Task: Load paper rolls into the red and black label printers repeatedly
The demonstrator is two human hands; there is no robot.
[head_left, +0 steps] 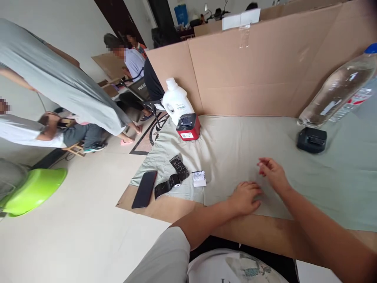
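Observation:
My left hand rests palm down near the front edge of the grey-green cloth, its fingers extended and holding nothing. Just above the cloth to its right is my right hand, fingers loosely bent and apart, with nothing visible in them. To the left of my hands sits a small white block with a black-patterned top. Beside it lies a partly unrolled black marbled roll. A dark phone lies at the left edge.
A red-and-black box stands before a white jug. A black device sits at right, near a large clear bottle leaning against the cardboard wall. Several people are at left, past a green basin.

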